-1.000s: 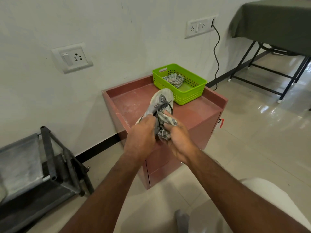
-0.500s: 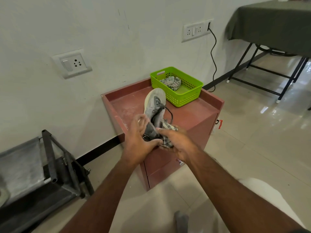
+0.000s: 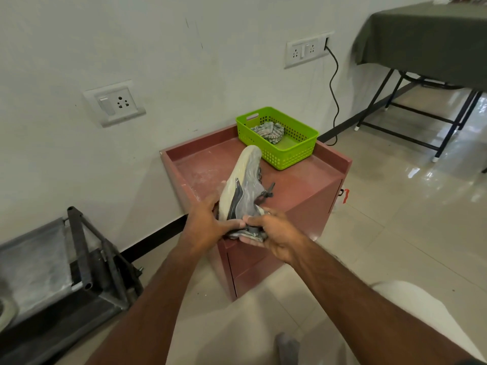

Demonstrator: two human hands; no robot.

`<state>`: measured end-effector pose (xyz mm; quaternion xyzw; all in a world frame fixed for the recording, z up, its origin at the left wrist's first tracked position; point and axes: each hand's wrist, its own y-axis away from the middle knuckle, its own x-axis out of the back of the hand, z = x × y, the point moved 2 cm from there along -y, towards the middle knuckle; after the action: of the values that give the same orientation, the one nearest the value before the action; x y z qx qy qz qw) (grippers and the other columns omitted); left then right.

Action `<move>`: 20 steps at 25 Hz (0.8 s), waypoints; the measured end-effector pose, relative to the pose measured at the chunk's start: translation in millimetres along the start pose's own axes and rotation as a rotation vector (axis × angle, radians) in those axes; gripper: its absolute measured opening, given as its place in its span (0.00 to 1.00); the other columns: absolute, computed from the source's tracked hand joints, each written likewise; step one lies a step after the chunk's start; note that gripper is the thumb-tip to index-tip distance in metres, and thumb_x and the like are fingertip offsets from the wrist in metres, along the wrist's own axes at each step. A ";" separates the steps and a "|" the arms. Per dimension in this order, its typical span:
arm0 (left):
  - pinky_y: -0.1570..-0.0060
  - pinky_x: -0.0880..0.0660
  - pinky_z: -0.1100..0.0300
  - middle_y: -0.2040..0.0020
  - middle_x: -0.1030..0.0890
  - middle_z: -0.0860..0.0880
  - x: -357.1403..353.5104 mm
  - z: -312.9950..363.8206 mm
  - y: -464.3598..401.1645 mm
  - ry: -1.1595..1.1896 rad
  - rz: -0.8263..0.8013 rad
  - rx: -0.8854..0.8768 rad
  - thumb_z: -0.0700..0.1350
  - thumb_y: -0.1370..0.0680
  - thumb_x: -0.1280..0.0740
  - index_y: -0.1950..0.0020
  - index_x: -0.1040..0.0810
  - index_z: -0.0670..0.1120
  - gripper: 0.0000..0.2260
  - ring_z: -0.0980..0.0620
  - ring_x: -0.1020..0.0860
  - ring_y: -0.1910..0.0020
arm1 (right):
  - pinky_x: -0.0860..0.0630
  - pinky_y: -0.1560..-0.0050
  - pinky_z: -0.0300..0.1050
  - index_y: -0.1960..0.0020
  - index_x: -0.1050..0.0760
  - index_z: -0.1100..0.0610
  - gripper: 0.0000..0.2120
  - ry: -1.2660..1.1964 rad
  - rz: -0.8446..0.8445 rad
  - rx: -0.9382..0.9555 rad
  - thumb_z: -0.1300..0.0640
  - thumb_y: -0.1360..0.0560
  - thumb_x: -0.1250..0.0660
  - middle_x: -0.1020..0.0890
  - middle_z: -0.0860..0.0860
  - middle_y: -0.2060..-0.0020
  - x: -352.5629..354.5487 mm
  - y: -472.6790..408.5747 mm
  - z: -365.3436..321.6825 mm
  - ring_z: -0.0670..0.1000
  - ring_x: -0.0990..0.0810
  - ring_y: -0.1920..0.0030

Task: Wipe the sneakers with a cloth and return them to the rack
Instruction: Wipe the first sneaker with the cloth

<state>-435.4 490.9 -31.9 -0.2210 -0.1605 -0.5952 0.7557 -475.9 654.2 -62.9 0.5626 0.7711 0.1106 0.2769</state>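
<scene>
Sneaker: a grey sneaker (image 3: 246, 188) with a cream sole is held tilted on its side above the front edge of a red cabinet (image 3: 303, 191), toe pointed away toward the wall, laces hanging loose.
Left hand: the left hand (image 3: 208, 225) is wrapped round the heel end, fingers curled under the sole, thumb laid across toward the other hand.
Right hand: a striped cloth (image 3: 247, 234) is gripped in the right hand (image 3: 274, 233), bunched beneath the sneaker's heel, fingers curled over it.
Basket: a green basket (image 3: 297, 151) is seen on the cabinet's far corner, a second cloth (image 3: 268, 131) crumpled inside.
Rack: a dark metal rack (image 3: 84, 259) is seen at lower left by the wall.
</scene>
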 end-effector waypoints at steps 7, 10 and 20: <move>0.29 0.31 0.54 0.21 0.36 0.51 -7.5 -18.3 -5.2 -0.465 -0.091 -0.113 0.49 0.30 0.21 0.19 0.41 0.52 0.44 0.49 0.28 0.28 | 0.28 0.64 0.41 0.55 0.21 0.52 0.08 1.059 0.435 0.414 0.49 0.22 0.33 0.21 0.45 0.67 36.0 19.5 -52.8 0.49 0.21 0.65; 0.28 0.31 0.53 0.22 0.34 0.53 -11.0 -19.7 -9.1 -0.397 -0.125 -0.108 0.49 0.29 0.21 0.20 0.39 0.54 0.42 0.51 0.29 0.27 | 0.28 0.52 0.37 0.34 0.23 0.50 0.17 0.952 0.477 0.664 0.56 0.23 0.32 0.21 0.42 0.50 44.4 12.0 -76.9 0.46 0.22 0.50; 0.58 0.24 0.58 0.55 0.17 0.53 -16.7 -17.5 -4.3 -0.376 -0.081 -0.052 0.49 0.26 0.24 0.31 0.25 0.51 0.25 0.52 0.20 0.59 | 0.36 0.26 0.48 0.27 0.29 0.48 0.25 1.315 -0.132 0.706 0.66 0.21 0.39 0.32 0.50 0.25 -1.2 -7.9 -46.7 0.50 0.36 0.25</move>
<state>-443.9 494.7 -54.6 -0.3411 -0.2921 -0.5775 0.6818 -507.7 657.0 -27.9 0.3884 0.7995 0.1529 -0.4320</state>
